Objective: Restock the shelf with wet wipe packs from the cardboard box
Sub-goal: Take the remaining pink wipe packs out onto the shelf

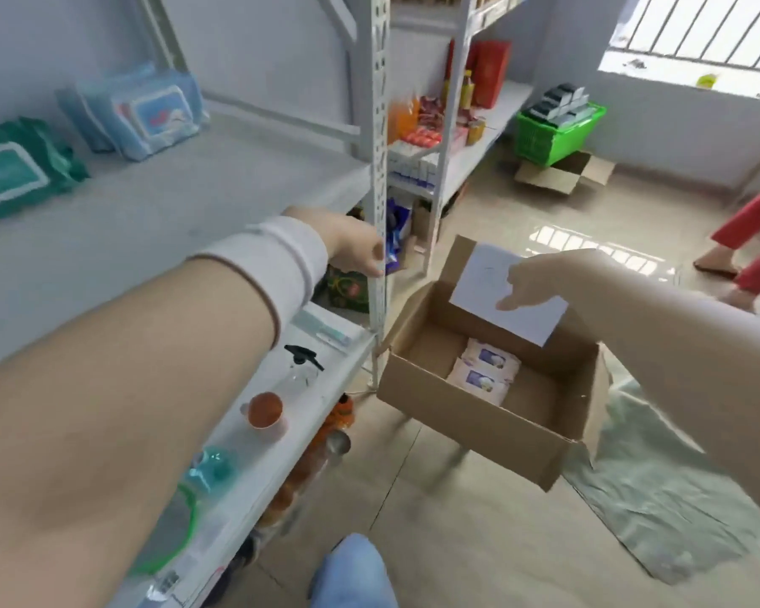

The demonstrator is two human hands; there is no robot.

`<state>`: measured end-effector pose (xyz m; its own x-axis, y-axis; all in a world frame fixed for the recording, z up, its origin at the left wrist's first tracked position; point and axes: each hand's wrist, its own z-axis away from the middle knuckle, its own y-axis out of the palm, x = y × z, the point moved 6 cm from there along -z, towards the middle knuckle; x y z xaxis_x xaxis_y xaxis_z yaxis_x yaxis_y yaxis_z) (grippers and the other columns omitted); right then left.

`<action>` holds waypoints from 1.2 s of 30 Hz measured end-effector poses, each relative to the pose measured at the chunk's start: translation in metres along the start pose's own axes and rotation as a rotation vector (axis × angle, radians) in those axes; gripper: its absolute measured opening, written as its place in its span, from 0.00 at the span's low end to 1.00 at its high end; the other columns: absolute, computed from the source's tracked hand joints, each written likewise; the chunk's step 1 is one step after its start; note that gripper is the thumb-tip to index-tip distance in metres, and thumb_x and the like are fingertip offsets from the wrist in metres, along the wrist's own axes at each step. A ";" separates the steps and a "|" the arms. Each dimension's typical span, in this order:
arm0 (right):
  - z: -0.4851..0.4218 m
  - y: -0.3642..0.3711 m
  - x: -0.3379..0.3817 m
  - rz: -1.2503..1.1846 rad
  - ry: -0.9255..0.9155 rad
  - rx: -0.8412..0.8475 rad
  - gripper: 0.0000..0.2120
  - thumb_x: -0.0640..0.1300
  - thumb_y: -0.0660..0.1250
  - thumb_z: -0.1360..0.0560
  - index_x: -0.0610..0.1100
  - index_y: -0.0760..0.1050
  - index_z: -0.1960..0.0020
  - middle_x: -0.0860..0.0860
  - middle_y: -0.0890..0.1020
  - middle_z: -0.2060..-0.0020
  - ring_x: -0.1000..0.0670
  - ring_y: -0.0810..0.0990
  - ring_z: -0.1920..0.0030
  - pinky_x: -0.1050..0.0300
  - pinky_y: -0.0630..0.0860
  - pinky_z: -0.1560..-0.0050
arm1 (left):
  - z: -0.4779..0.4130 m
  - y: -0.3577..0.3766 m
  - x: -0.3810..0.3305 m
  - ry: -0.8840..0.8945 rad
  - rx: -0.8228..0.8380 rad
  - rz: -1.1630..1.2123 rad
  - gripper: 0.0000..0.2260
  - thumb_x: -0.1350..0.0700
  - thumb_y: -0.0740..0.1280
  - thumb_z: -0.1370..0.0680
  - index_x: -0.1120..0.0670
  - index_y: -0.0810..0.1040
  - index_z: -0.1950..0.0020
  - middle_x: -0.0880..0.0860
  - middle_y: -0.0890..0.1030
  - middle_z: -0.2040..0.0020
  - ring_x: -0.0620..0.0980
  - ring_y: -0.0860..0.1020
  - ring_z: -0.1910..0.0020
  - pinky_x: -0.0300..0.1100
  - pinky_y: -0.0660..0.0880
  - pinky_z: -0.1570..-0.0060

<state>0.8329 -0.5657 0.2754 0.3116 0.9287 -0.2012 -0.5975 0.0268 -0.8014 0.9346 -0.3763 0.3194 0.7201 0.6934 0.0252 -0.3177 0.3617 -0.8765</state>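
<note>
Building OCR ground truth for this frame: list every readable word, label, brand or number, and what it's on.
No text in this frame reads clearly.
Wet wipe packs in the cardboard box: purple label print, too blurred.
Green pack on the shelf: white label, blurred.
Blue packs: red mark, unreadable.
White sheet on the box flap: faint marks, illegible.
Shelf-edge tag: barcode-like print, too small.

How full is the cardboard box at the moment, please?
Nearly empty: only two wipe packs lie on the bottom of the open cardboard box.
</note>
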 end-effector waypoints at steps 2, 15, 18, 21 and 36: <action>-0.020 0.026 -0.049 -0.083 0.040 0.065 0.27 0.57 0.58 0.22 0.39 0.66 0.31 0.45 0.72 0.34 0.46 0.76 0.42 0.55 0.72 0.43 | -0.052 0.004 -0.050 0.086 0.052 -0.043 0.21 0.46 0.60 0.22 0.52 0.68 0.31 0.53 0.72 0.33 0.55 0.71 0.36 0.51 0.68 0.35; -0.200 0.213 -0.172 -0.569 0.247 0.509 0.35 0.62 0.58 0.25 0.40 0.60 0.28 0.45 0.68 0.30 0.44 0.68 0.32 0.52 0.67 0.33 | -0.365 0.125 -0.185 0.312 0.454 -0.021 0.20 0.47 0.58 0.21 0.52 0.67 0.31 0.53 0.72 0.33 0.56 0.72 0.36 0.52 0.70 0.37; -0.244 0.289 -0.142 -0.739 0.241 0.639 0.38 0.65 0.61 0.28 0.42 0.58 0.27 0.46 0.68 0.30 0.45 0.69 0.32 0.52 0.68 0.34 | -0.422 0.200 -0.188 0.259 0.583 0.116 0.21 0.47 0.59 0.21 0.52 0.65 0.30 0.54 0.71 0.32 0.55 0.72 0.36 0.50 0.69 0.37; -0.299 0.362 -0.106 -0.919 0.245 0.700 0.38 0.64 0.61 0.28 0.43 0.57 0.26 0.46 0.70 0.31 0.45 0.70 0.33 0.53 0.69 0.35 | -0.478 0.286 -0.192 0.176 0.696 0.185 0.25 0.47 0.58 0.21 0.54 0.59 0.26 0.58 0.66 0.29 0.57 0.67 0.32 0.51 0.64 0.33; -0.483 0.526 -0.055 -1.635 0.859 0.299 0.39 0.53 0.80 0.42 0.40 0.64 0.39 0.45 0.74 0.41 0.44 0.74 0.40 0.48 0.73 0.40 | -0.679 0.473 -0.196 -0.488 0.362 0.864 0.45 0.40 0.75 0.37 0.57 0.60 0.28 0.55 0.70 0.31 0.53 0.72 0.35 0.41 0.71 0.43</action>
<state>0.8577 -0.7816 -0.4070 0.8178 -0.4931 0.2968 0.5747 0.7272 -0.3754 1.0618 -0.7640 -0.4263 -0.1388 0.9506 -0.2777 -0.8272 -0.2655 -0.4952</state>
